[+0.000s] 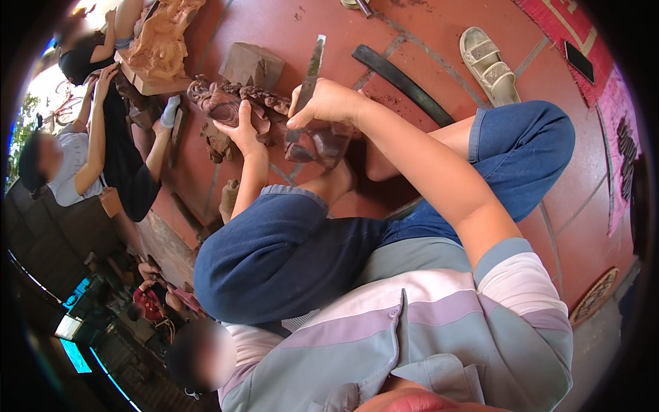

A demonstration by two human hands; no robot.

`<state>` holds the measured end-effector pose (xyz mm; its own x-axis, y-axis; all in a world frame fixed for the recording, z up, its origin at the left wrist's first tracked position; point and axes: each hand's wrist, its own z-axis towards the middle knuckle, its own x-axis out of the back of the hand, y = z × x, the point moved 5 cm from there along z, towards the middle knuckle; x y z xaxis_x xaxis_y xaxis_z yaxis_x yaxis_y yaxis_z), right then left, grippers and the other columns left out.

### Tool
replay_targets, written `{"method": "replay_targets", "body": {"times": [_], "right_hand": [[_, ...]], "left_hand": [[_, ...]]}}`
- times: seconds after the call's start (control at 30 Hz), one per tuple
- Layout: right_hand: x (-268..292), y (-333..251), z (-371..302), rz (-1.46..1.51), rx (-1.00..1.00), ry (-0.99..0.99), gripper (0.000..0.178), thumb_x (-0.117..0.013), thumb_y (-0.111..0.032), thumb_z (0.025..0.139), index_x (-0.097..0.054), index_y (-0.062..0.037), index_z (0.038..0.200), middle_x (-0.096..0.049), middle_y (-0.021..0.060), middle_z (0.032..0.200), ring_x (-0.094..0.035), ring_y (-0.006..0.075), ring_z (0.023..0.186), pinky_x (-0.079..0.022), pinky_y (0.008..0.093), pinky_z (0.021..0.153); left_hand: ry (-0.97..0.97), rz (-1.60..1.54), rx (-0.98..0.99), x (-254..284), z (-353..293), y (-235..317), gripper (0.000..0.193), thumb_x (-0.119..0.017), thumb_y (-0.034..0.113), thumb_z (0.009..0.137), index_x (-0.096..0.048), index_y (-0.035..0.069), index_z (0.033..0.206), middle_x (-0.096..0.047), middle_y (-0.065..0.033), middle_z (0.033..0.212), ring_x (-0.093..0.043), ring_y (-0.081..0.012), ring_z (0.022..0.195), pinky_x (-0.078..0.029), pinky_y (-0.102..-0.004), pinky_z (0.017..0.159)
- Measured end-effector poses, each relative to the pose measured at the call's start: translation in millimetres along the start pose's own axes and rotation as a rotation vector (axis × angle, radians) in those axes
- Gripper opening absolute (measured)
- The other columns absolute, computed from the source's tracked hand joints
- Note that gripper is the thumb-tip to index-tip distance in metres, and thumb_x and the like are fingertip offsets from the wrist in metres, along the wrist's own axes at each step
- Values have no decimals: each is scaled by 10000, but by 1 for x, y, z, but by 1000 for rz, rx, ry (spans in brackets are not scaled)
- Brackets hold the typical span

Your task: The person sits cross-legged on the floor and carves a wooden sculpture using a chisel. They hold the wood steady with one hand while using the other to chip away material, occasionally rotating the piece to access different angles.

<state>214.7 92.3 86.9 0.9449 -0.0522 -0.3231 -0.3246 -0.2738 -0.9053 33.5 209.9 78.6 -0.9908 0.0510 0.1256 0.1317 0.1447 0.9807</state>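
A dark reddish-brown wood carving (218,103) with scrolled, knobby relief lies across in front of my crossed legs, close to my feet. My left hand (244,134) grips its left part, thumb over the carved surface and fingers partly hidden. In my right hand (328,104) is a flat, narrow metal tool (314,69), file-like or blade-like, held steeply with one end up. The fingers are closed round its middle, and its lower end is down at the carving's right part; whether it touches the wood I cannot tell.
Beyond the carving sits a wood block (252,63). A black curved strip (403,84), a beige sandal (490,65) and a phone (579,62) lie right. Dark slim tools (626,150) rest on pink cloth. Two people at left sit by a large pale carving (159,48).
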Motion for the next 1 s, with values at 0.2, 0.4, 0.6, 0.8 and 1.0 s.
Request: {"method": "replay_targets", "body": {"times": [0.2,0.4,0.6,0.8,1.0], "right_hand": [[17,6,1,5,-266,51,194,-800,-119,700,-684,-65,846,-616,5,727,-486,82,601,-395,227,545],[13,12,-11,62,-127,75,176,-802,-109,693,-692,-57,821,-625,11,694,-518,100,603,-422,254,546],[2,-1,-18,117,38,27,183,-818,-87,641,-690,-45,764,-671,33,741,-604,121,686,-476,271,644],[16,4,-16,201,-123,74,181,-810,-121,677,-654,-89,763,-648,4,742,-576,52,711,-465,251,662],[6,-24,-41,-37,-38,79,221,-835,-142,639,-685,-48,770,-679,30,772,-615,121,736,-486,288,705]], "left_hand": [[64,100,-23,1,-1,1,1104,-802,210,778,-6,-12,1509,-333,-174,1447,-422,-260,1268,-362,-376,1063],[39,33,-40,1,0,-3,1110,-804,232,775,-11,-18,1510,-300,-177,1469,-391,-258,1296,-335,-376,1082],[54,50,-28,3,1,-2,1140,-814,248,759,-1,-19,1512,-273,-193,1485,-382,-273,1309,-315,-381,1096],[97,42,-191,1,5,-6,1006,-776,168,796,-93,17,1520,-347,-177,1449,-428,-273,1258,-368,-370,1048],[42,40,0,-4,-7,5,1155,-814,267,759,15,8,1520,-291,-180,1480,-383,-268,1309,-328,-387,1087]]}}
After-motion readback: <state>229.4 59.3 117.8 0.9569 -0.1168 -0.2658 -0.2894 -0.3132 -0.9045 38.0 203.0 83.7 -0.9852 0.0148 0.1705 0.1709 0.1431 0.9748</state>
